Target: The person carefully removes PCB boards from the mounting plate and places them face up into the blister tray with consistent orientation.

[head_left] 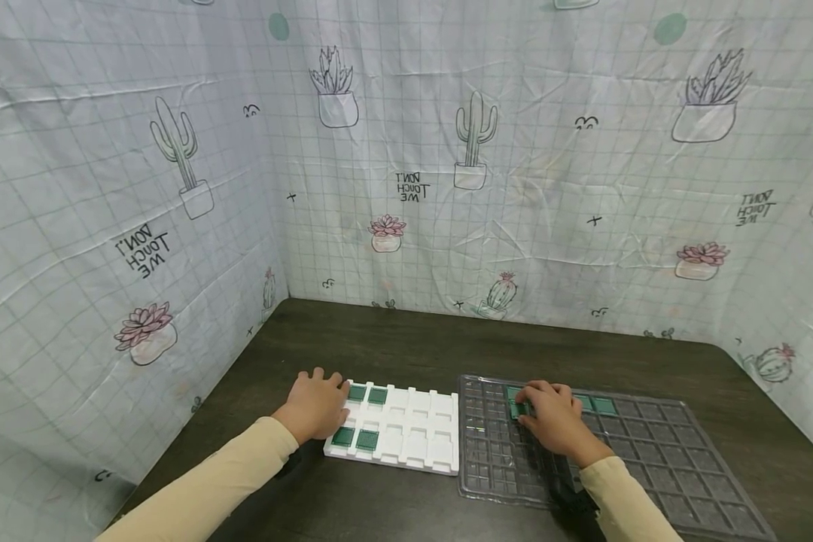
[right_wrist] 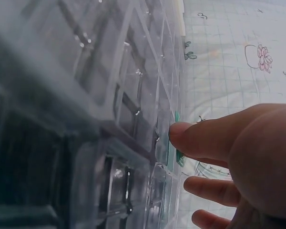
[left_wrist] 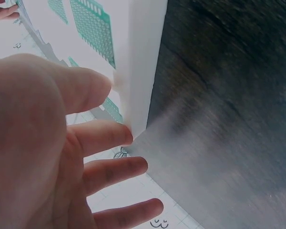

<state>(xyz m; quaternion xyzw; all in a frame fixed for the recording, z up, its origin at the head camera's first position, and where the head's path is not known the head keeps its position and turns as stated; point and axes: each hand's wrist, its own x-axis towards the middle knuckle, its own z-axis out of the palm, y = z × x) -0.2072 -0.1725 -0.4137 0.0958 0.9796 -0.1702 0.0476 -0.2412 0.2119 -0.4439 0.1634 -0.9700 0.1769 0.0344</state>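
Creased pale cloth [head_left: 542,181], faintly green-gridded, hanging behind worktop [head_left: 406,324] and along left and right sides. Printed across it: potted cacti [head_left: 472,139], pink succulents [head_left: 702,256], spiky-leaved plants [head_left: 339,109] in pots, round green spots [head_left: 671,28], small dark crosses [head_left: 594,220], mirrored lettering [head_left: 412,188]. Dark brown worktop, streaked like wood grain, with rounded far right corner and far edge close against cloth. Soft, even light on cloth; greyish sheen on worktop in left wrist view. Same cloth, prints and grid, sideways in right wrist view.
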